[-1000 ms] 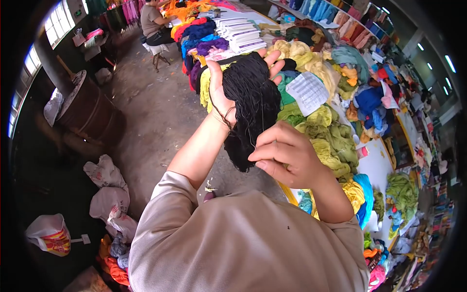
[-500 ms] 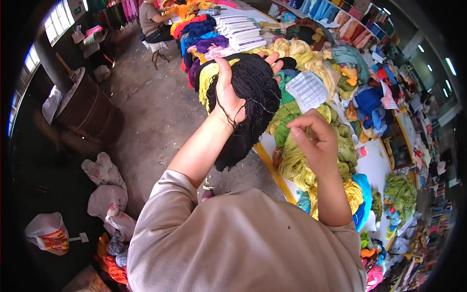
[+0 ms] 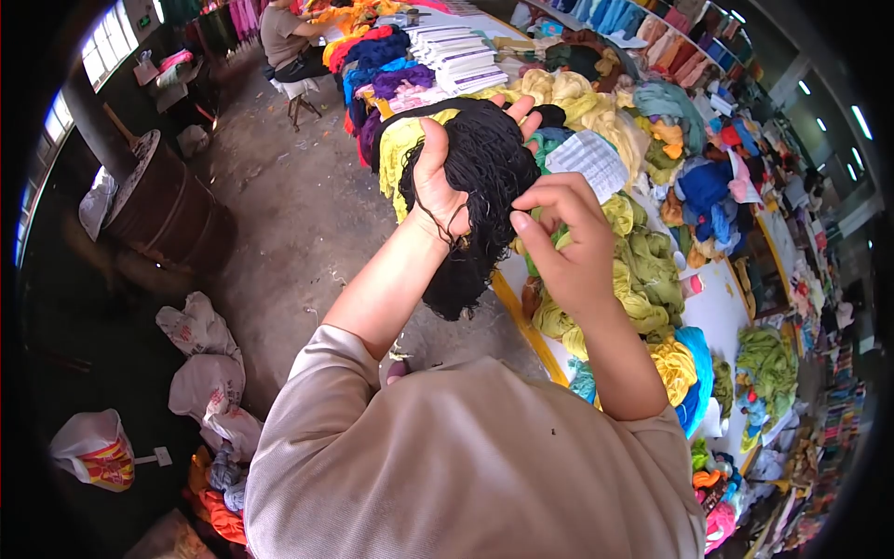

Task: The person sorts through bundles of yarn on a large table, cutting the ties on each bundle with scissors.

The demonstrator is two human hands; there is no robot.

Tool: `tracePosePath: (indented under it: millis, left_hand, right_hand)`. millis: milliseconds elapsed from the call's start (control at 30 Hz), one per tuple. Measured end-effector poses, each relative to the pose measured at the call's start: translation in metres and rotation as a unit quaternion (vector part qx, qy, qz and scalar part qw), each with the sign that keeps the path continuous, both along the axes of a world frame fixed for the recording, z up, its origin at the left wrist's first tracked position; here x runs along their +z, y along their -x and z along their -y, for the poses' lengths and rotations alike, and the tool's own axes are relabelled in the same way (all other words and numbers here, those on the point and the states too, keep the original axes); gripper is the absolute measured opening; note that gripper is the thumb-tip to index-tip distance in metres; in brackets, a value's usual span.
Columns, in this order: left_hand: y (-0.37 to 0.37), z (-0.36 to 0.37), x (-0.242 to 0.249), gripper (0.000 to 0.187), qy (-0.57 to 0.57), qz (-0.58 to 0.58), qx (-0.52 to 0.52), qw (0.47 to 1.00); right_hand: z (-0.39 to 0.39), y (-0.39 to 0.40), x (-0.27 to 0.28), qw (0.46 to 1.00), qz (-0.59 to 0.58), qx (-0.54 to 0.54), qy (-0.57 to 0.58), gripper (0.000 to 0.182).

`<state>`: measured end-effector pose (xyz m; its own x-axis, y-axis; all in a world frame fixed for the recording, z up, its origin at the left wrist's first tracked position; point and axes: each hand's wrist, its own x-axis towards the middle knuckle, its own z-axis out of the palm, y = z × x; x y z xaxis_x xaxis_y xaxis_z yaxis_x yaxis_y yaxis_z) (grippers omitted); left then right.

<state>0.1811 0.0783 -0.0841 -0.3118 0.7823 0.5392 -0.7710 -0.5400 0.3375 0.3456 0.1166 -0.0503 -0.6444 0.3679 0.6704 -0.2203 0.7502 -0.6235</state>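
Note:
A thick black yarn skein (image 3: 486, 158) lies across my left hand (image 3: 440, 186), whose palm faces up with thumb and fingers spread around it; a strand loops over the wrist. The skein's lower end hangs over the floor. At its right edge, my right hand (image 3: 563, 224) is closed, thumb and forefinger close together by the black yarn; any strand between them is too small to make out. Behind the skein is pale yellow yarn (image 3: 399, 154). A written paper sheet (image 3: 589, 162) lies just beyond my right hand.
Green yarn (image 3: 652, 270) and yellow yarn (image 3: 672, 368) lie on the table (image 3: 529, 326) at the right. White stacks (image 3: 454, 58) stand farther back. A rusty barrel (image 3: 172, 210) is at the left. Another person (image 3: 284, 37) sits at the table's far end.
My right hand has moved left to the black skein, its thumb and forefinger now at the yarn's edge. The skein's hanging end looks narrower. My left hand stays nearly in place.

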Motion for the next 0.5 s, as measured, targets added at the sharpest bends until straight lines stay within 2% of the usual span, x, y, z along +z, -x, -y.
tracePosePath:
  millis: [33,133,200,267,333,367,467,500]
  left_hand:
    - [0.0,-0.001,-0.002,0.105,0.001,-0.008,0.006,1.0]
    - [0.002,-0.004,-0.008,0.082,-0.03,0.0,-0.029,0.999]
    - [0.0,-0.006,-0.01,0.08,-0.022,-0.004,-0.024,0.999]
    - [0.0,-0.007,-0.013,0.077,-0.007,-0.021,-0.001,1.0]
    - [-0.005,-0.005,-0.011,0.083,0.054,-0.079,0.085,0.992]
    - [-0.007,-0.006,-0.011,0.08,0.068,-0.083,0.107,0.988]
    - [-0.018,-0.011,-0.007,0.091,0.131,-0.123,0.239,0.954]
    - [-0.023,-0.015,-0.004,0.095,0.154,-0.129,0.309,0.93]
  right_hand:
    - [0.003,0.003,0.0,1.0,0.012,-0.009,-0.007,0.018]
    - [0.006,0.007,0.001,0.998,0.045,-0.022,-0.023,0.02]
    - [-0.001,0.012,-0.009,0.994,0.058,-0.048,-0.082,0.021]
    - [-0.008,0.011,-0.012,0.995,0.04,-0.068,-0.058,0.02]
    - [-0.009,0.008,-0.011,0.996,0.002,-0.086,-0.031,0.017]
    - [-0.008,0.006,-0.011,0.996,0.003,-0.086,-0.031,0.017]
    - [0.001,-0.002,-0.016,0.999,0.044,-0.001,-0.006,0.023]
    - [0.007,-0.001,-0.019,0.999,0.044,-0.004,-0.005,0.023]
